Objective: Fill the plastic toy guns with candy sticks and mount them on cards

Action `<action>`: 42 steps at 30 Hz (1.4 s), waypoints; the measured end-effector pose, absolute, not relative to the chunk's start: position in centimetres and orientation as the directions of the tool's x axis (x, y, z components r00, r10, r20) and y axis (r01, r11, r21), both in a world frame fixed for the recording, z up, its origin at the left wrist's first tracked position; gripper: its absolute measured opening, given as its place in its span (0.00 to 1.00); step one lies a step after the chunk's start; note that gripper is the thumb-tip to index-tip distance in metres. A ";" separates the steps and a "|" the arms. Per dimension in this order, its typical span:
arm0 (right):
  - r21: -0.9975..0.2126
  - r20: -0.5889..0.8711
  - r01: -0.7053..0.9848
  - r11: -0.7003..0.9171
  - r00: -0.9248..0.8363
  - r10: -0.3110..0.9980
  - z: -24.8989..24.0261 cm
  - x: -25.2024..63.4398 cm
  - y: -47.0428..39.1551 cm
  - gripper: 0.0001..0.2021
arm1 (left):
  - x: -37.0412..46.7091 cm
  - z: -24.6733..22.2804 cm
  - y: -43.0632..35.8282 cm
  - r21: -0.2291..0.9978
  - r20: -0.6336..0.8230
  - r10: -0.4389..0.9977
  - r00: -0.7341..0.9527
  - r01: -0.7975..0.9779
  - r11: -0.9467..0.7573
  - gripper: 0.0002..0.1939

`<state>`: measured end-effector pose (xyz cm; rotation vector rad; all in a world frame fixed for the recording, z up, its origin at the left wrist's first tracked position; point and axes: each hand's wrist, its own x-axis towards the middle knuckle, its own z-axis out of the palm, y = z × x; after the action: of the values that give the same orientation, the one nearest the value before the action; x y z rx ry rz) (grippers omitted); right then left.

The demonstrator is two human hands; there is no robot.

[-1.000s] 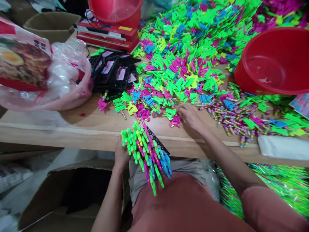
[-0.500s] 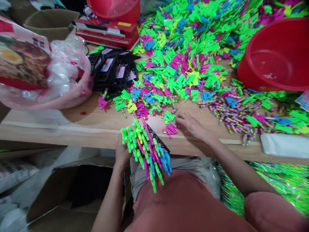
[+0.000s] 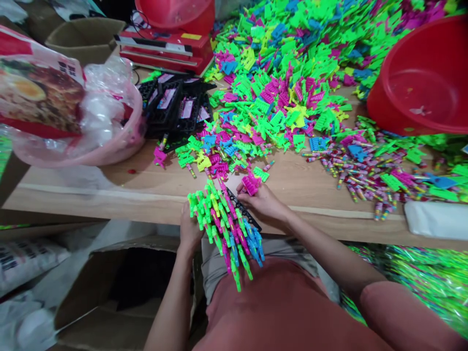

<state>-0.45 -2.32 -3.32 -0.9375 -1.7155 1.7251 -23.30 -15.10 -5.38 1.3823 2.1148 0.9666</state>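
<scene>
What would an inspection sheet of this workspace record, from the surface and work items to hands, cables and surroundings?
Surface: wooden table; a small red scrap lies on it.
Job's things: a bunch of coloured plastic pieces, with a black perforated strip at its edge; a loose multicoloured pile and small printed tubes beyond.
Clutter: black frames, a pink basin holding plastic bags, a red basin at the right.
Hands: left hand grips the bunch; right hand holds a magenta piece.
Cables: thin dark cord near a red device; its route is unclear.
Surroundings: open cardboard box below, left; wrapped coloured items below, right.
</scene>
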 end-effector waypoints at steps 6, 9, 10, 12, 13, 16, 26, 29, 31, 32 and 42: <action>-0.995 -0.098 0.048 -0.087 -0.647 0.756 -4.3 -1.9 -2.1 0.06 | -23.1 -5.3 -15.0 0.759 0.029 0.910 -0.414 0.602 0.249 0.16; -0.997 -0.071 0.041 -0.058 -0.628 0.775 -4.7 -1.8 -2.1 0.07 | -23.1 -5.3 -15.1 0.752 0.042 0.911 -0.410 0.613 0.242 0.16; -0.997 -0.071 0.038 -0.060 -0.618 0.783 -4.8 -1.8 -2.1 0.07 | -23.1 -5.3 -15.1 0.749 0.047 0.912 -0.407 0.619 0.237 0.17; -0.996 -0.078 0.021 -0.081 -0.580 0.811 -4.6 -1.8 -2.2 0.07 | -23.2 -5.4 -15.2 0.744 0.056 0.913 -0.403 0.627 0.231 0.16; -0.995 -0.086 0.002 -0.101 -0.552 0.830 -4.5 -1.8 -2.2 0.08 | -23.2 -5.4 -15.2 0.741 0.061 0.913 -0.402 0.631 0.229 0.16; -0.977 -0.115 -0.108 -0.181 -0.446 0.888 -3.7 -1.8 -1.9 0.13 | -23.2 -5.5 -15.2 0.738 0.070 0.913 -0.403 0.636 0.224 0.15; -0.971 -0.202 0.003 -0.237 -0.538 0.818 -3.1 -1.4 -2.0 0.12 | -23.2 -5.5 -15.1 0.741 0.070 0.913 -0.401 0.634 0.221 0.18; -0.992 -0.124 0.085 -0.091 -0.599 0.791 -3.6 -1.7 -2.2 0.08 | -23.2 -5.5 -15.1 0.738 0.072 0.915 -0.397 0.639 0.218 0.17; -0.982 -0.017 0.160 0.104 -0.616 0.788 -4.2 -2.0 -2.1 0.04 | -23.2 -5.5 -15.1 0.735 0.080 0.917 -0.391 0.644 0.211 0.17; -0.956 0.036 0.204 0.210 -0.630 0.776 -4.5 -2.1 -2.0 0.03 | -23.2 -5.5 -15.1 0.734 0.083 0.918 -0.388 0.647 0.207 0.17; -0.533 0.175 0.395 0.748 -0.814 0.554 -4.2 -3.2 -3.0 0.10 | -23.5 -6.1 -15.2 0.731 0.105 0.923 -0.370 0.658 0.180 0.18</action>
<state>-3.17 -2.97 -4.21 -0.7355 -2.6255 0.6952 -23.47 -15.24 -6.12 1.4944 2.1016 1.0118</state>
